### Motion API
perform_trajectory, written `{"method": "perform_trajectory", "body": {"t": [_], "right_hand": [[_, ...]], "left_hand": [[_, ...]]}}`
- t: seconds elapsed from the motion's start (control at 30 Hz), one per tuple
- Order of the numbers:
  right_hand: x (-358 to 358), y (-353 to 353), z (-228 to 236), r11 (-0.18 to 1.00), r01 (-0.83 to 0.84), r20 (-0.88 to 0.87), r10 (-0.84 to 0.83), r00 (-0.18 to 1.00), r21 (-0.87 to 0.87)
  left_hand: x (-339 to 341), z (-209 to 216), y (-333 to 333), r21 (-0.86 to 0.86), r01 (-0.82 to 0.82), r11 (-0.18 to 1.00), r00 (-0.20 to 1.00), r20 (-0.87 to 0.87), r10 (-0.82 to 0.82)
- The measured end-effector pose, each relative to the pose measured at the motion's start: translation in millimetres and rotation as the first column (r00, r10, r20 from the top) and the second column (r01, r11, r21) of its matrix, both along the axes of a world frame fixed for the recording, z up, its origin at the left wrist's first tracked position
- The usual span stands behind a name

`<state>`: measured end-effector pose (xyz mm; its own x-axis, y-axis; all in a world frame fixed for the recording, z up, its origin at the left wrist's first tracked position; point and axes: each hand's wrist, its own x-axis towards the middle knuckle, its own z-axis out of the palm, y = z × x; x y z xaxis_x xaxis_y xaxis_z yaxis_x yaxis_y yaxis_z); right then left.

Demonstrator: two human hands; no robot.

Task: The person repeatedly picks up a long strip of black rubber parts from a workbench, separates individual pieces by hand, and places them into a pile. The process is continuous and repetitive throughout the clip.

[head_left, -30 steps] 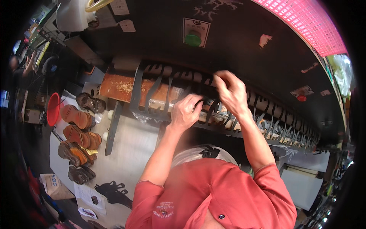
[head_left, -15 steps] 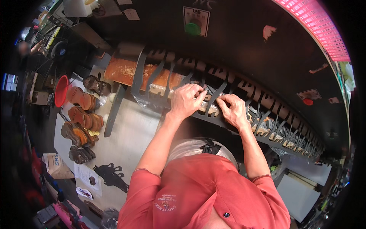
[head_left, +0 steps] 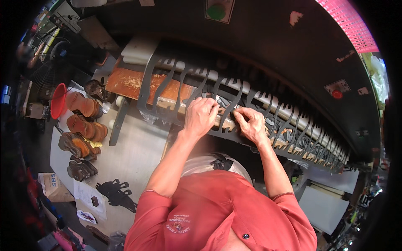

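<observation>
A long dark sheet with rows of cut-out gaps [head_left: 145, 88] lies across the front of a machine bed, its narrow curved strips standing between the openings. My left hand [head_left: 201, 116] is bent over one of these strips with thumb and fingers pinched together. My right hand [head_left: 251, 124] pinches in the same way a short distance to the right, its fingertips close to a curved strip. Between the fingertips, what either hand grips is too small to make out. Through the gaps show small dark pieces [head_left: 225, 103] and a worn wooden board [head_left: 130, 81].
Overhead is a black machine panel with a green button [head_left: 216, 12] and a red button [head_left: 336, 94]. On the left, a pale table [head_left: 125, 163] carries stacks of brown cut pieces [head_left: 86, 127], black cut pieces [head_left: 116, 194] and a red bowl [head_left: 59, 100]. A pink basket [head_left: 349, 25] is at upper right.
The view has shifted a little, with more of the bed behind the sheet showing. Both hands stay at the dark sheet, their fingers still pinched.
</observation>
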<state>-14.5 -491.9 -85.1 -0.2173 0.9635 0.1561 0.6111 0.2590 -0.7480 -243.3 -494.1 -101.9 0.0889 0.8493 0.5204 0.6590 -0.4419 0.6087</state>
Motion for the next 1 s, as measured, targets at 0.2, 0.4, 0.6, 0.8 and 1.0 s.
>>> {"method": "perform_trajectory", "body": {"t": [0.2, 0.4, 0.6, 0.8, 1.0], "right_hand": [[-2, 8, 30, 0.979, -0.205, 0.273, 0.196, 0.942, 0.004], [-10, 82, 92, 0.993, -0.1, 0.08, 0.105, 0.991, -0.064], [-67, 230, 78, 0.997, 0.007, 0.538, -0.05, 0.842, 0.081], [-94, 262, 73, 0.991, -0.048, 0.675, 0.12, 0.728, -0.124], [-71, 217, 87, 0.986, 0.155, 0.2, -0.166, 0.966, 0.069]], "left_hand": [[-3, 10, -4, -0.123, 0.051, 0.991, 0.999, 0.024, -0.049], [-44, 49, -3, -0.389, 0.287, 0.875, 0.957, 0.073, -0.282], [-75, 62, 100, -0.15, 0.18, 0.972, 0.982, 0.086, -0.168], [-72, 23, 151, -0.031, -0.013, 0.999, 0.97, -0.245, 0.005], [-72, 20, 149, -0.04, -0.011, 0.999, 0.978, -0.21, 0.002]]}}
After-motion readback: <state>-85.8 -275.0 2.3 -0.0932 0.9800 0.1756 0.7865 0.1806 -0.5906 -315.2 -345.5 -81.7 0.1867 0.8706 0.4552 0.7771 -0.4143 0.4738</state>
